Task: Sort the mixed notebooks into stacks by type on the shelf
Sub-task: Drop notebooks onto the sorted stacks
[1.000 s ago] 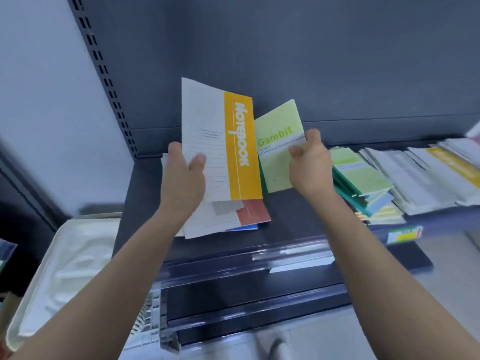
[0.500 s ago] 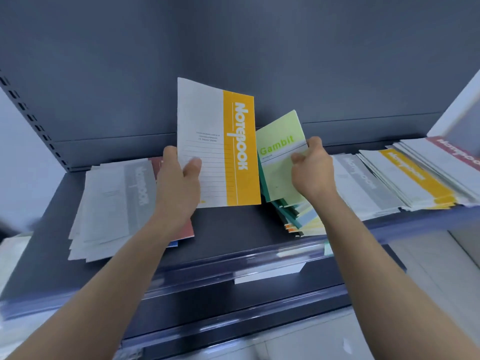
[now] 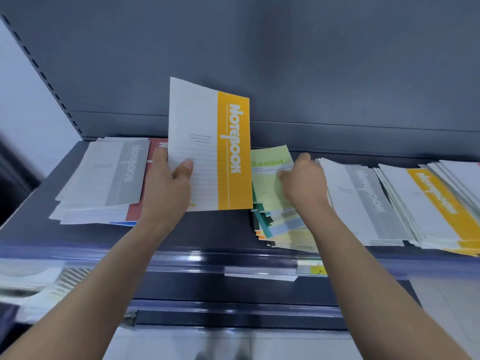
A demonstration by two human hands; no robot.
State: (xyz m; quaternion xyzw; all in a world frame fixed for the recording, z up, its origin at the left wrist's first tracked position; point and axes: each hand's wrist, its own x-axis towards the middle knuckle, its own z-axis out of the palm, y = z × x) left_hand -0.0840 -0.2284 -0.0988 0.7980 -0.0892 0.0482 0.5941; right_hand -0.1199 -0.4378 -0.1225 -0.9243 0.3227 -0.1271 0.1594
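Observation:
My left hand (image 3: 166, 188) grips a white notebook with a yellow band (image 3: 207, 141) by its lower left edge and holds it upright above the grey shelf (image 3: 213, 227). Beside it, my right hand (image 3: 304, 183) pinches a small green "Gambit" notebook (image 3: 267, 183), thumb on the cover. That notebook lies almost flat on a fanned stack of small green and teal notebooks (image 3: 283, 229).
A mixed pile with grey-band and red notebooks (image 3: 104, 178) lies at the shelf's left. To the right lie a grey-band stack (image 3: 363, 201) and a yellow-band stack (image 3: 439, 206). A clear price rail (image 3: 181, 261) runs along the front edge, with the back panel close behind.
My right hand has lowered the green notebook from a tilted, raised position down onto the small-notebook stack. The left hand keeps the yellow-band notebook upright. The view has swung left.

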